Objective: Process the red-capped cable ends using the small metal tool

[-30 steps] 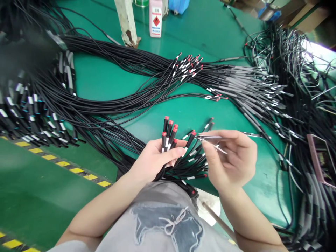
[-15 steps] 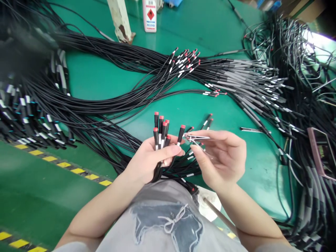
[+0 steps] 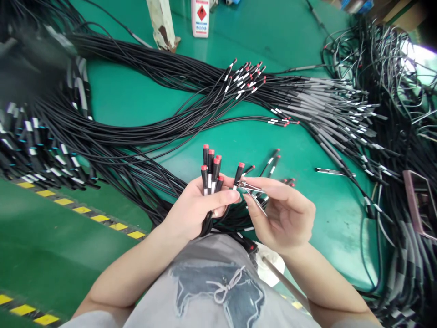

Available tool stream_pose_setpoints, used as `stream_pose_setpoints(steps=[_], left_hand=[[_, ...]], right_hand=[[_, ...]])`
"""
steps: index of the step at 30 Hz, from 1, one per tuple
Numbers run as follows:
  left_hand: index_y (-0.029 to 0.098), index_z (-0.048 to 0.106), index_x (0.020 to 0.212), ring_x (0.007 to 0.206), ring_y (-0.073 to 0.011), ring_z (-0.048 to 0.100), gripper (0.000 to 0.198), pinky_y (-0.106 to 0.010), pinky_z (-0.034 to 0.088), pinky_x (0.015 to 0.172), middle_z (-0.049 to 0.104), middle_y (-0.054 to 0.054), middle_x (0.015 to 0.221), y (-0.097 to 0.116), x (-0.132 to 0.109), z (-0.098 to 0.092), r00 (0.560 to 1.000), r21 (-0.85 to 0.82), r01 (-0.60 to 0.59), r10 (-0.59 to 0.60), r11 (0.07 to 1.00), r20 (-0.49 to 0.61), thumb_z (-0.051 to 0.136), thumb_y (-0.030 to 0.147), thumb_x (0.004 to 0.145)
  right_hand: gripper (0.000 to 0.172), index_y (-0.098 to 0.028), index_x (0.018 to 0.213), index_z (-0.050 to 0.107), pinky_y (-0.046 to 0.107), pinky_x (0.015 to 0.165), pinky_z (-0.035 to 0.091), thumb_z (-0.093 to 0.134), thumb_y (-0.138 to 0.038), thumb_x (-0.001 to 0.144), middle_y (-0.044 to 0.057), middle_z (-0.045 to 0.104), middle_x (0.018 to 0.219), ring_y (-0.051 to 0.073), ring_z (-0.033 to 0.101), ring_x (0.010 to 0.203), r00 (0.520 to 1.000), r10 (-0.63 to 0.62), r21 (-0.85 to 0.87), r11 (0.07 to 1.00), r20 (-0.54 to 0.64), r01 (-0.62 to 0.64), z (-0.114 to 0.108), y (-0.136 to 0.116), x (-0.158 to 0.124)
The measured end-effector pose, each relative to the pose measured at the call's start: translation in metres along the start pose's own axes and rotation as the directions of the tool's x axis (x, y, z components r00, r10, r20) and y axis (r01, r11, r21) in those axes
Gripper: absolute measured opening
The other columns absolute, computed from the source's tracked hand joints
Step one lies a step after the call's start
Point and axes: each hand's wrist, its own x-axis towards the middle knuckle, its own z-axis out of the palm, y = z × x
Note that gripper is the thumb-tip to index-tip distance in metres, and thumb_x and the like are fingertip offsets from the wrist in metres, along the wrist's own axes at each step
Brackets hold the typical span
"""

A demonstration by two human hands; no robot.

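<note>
My left hand [image 3: 210, 205] is closed around a bunch of black cables [image 3: 207, 224]. Their red-capped ends [image 3: 215, 167] stand up above my fingers, with white bands below the black sleeves. One cable end [image 3: 239, 171] leans apart from the rest, between my left thumb and fingers. My right hand [image 3: 285, 212] pinches small silver nail clippers [image 3: 254, 190] between thumb and fingers. Their jaws meet the side of that single cable end, just under its black sleeve; whether they bite into it I cannot tell.
Long bundles of black cable [image 3: 136, 130] cross the green table [image 3: 239, 134]. More red-tipped ends [image 3: 251, 77] lie behind my hands. A slim metal tool [image 3: 334, 171] and a phone [image 3: 420, 202] are at right. A bottle with a flame label [image 3: 200, 18] stands at the back near a post [image 3: 163, 25].
My right hand has moved left and slightly down, bringing the clippers from beside the single cable end to against it. The left hand keeps its hold. The view has shifted slightly.
</note>
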Motion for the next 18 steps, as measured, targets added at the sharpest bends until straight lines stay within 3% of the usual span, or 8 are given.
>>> stream_pose_setpoints(steps=[5,7,9,13,15,18], left_hand=[[0.015,0.07,0.078,0.042,-0.0038,0.041,0.023,-0.017,0.029,0.042,0.054,0.006,0.051,-0.002,0.003,-0.003,0.999,0.141,-0.049,0.051,0.989,-0.009,0.086,0.026,0.065],[0.016,0.072,0.087,0.046,-0.0051,0.044,0.022,-0.018,0.033,0.045,0.055,0.006,0.055,-0.002,0.003,-0.005,0.994,0.284,-0.108,0.11,0.953,0.011,0.081,0.03,0.073],[0.017,0.071,0.094,0.051,-0.0074,0.051,0.023,-0.02,0.039,0.05,0.059,0.005,0.058,0.0,0.003,-0.005,0.99,0.432,-0.138,0.13,0.891,0.049,0.074,0.034,0.08],[0.017,0.066,0.089,0.049,-0.0089,0.05,0.016,-0.022,0.039,0.051,0.057,0.007,0.052,0.005,0.002,0.001,0.99,0.627,-0.13,0.065,0.768,0.126,0.07,0.032,0.084],[0.018,0.064,0.083,0.049,-0.0081,0.049,0.012,-0.021,0.037,0.052,0.056,0.008,0.052,0.007,0.003,0.004,0.984,0.694,-0.16,0.061,0.702,0.165,0.071,0.028,0.083],[0.018,0.06,0.075,0.054,-0.0085,0.051,0.016,-0.022,0.038,0.056,0.056,0.008,0.055,0.008,0.005,0.007,0.982,0.724,-0.152,0.018,0.673,0.189,0.072,0.027,0.082]], right_hand=[[0.045,-0.021,0.119,0.055,0.032,0.075,0.063,0.064,0.002,0.082,0.008,0.071,0.106,0.021,0.072,0.096,0.999,-0.007,-0.025,1.0,-0.032,0.006,-0.002,0.002,0.0],[0.047,-0.023,0.125,0.054,0.036,0.074,0.06,0.064,-0.003,0.084,0.007,0.069,0.104,0.021,0.07,0.091,0.996,0.011,-0.039,0.999,-0.085,-0.014,-0.005,0.002,0.005],[0.038,-0.024,0.122,0.058,0.039,0.074,0.054,0.06,-0.009,0.088,0.005,0.066,0.095,0.021,0.066,0.086,0.994,0.02,-0.138,0.99,-0.105,-0.034,-0.01,0.001,0.01],[0.011,-0.022,0.093,0.068,0.037,0.074,0.045,0.057,-0.018,0.094,0.002,0.062,0.076,0.019,0.056,0.078,0.992,0.076,-0.326,0.945,0.097,-0.041,-0.018,-0.001,0.022],[0.01,-0.021,0.085,0.065,0.035,0.072,0.044,0.061,-0.022,0.094,0.001,0.06,0.073,0.017,0.053,0.074,0.974,0.143,-0.286,0.954,0.178,-0.088,-0.019,-0.001,0.025],[0.011,-0.021,0.082,0.061,0.033,0.071,0.044,0.063,-0.024,0.093,-0.001,0.06,0.074,0.016,0.052,0.074,0.958,0.213,-0.192,0.965,0.19,-0.176,-0.019,0.0,0.027]])
